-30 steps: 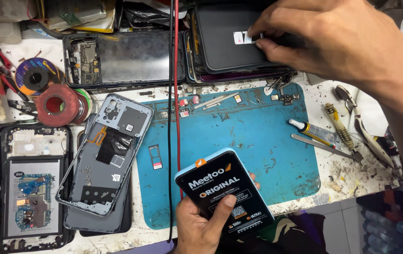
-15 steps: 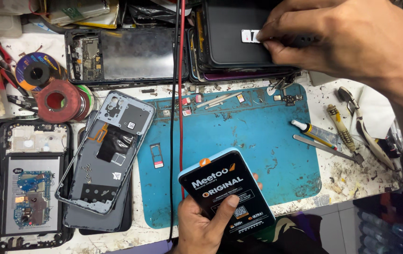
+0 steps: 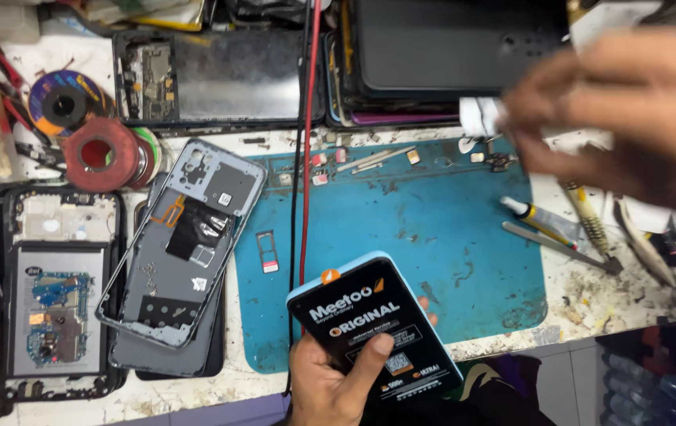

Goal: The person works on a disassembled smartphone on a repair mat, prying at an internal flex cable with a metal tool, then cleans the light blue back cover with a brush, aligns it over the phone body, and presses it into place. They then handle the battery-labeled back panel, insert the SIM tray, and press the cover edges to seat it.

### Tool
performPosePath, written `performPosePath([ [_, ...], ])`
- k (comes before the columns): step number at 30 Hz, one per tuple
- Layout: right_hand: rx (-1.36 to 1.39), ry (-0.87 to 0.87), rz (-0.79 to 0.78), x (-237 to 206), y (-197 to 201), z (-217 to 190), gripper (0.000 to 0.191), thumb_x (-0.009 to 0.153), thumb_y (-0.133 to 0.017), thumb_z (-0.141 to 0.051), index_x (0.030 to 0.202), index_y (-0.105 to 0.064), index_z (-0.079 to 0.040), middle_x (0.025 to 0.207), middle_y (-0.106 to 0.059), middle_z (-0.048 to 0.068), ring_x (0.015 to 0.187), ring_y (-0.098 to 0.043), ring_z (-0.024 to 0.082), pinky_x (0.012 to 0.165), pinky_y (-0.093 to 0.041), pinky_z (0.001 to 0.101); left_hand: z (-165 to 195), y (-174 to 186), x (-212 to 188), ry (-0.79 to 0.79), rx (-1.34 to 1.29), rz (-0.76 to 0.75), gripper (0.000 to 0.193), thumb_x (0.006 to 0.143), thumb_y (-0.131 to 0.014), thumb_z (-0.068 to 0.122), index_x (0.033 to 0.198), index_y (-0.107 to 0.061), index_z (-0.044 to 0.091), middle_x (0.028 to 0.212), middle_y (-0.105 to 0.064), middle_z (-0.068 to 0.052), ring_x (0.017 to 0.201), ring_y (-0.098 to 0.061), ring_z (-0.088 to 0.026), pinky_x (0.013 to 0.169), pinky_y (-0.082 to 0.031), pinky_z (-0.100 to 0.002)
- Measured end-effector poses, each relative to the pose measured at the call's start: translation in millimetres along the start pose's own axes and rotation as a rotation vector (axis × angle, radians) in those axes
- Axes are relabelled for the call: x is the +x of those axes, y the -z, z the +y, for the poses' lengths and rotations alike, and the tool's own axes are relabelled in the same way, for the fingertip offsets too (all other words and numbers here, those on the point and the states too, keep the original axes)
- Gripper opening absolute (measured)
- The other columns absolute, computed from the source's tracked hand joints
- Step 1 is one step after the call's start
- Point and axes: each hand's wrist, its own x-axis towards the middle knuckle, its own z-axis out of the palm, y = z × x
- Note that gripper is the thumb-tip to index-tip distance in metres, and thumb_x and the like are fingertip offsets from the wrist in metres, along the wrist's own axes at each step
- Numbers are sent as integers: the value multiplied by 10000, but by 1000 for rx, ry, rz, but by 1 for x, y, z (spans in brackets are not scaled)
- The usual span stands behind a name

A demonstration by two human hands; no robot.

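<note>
My left hand (image 3: 328, 388) grips a black phone-shaped package (image 3: 373, 331) with a light blue edge, low over the front of the blue work mat (image 3: 433, 213); the thumb lies across its face. My right hand (image 3: 630, 118) is blurred at the upper right, above the mat's far right corner. Its fingertips pinch a small white piece (image 3: 478, 117), just in front of a stack of dark flat panels (image 3: 448, 47).
A grey phone frame (image 3: 180, 244) lies left of the mat, with a SIM tray (image 3: 267, 251) beside it. Opened phones (image 3: 58, 292) (image 3: 204, 75), tape rolls (image 3: 101, 154), red and black cables (image 3: 305, 158), a glue tube (image 3: 531, 214) and tweezers (image 3: 559, 244) crowd the bench.
My right hand has come away from the dark panel, moving right and toward me with the white piece. The left hand and black package have stayed put.
</note>
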Motion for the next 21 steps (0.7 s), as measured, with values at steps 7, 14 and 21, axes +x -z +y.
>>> performPosePath([
  [7, 187, -22, -235, -85, -60, -65, 367, 834, -731, -164, 1185, -713, -60, 1167, -694, 86, 990, -693, 197, 676, -592, 298, -4, 24, -36, -18, 6, 161, 425, 890, -700, -29, 1279, -577, -151, 1083, -759, -377, 1017, -785, -459, 896, -651, -613],
  [14, 80, 73, -218, -98, -86, -80, 415, 730, -684, -43, 1138, -698, 34, 1115, -711, 161, 945, -719, 260, 650, -621, 326, -10, 29, -48, 19, 36, 193, 402, 892, -704, -48, 1253, -574, -170, 1063, -749, -403, 994, -786, -492, 856, -628, -642],
  [21, 57, 31, -162, -109, -85, -83, 500, 820, -646, -76, 1310, -642, 18, 1251, -688, 149, 1046, -694, 225, 749, -603, 299, -10, 20, -38, 52, -6, 120, 439, 932, -647, -71, 1339, -509, -157, 1139, -718, -412, 1061, -757, -508, 895, -610, -642],
])
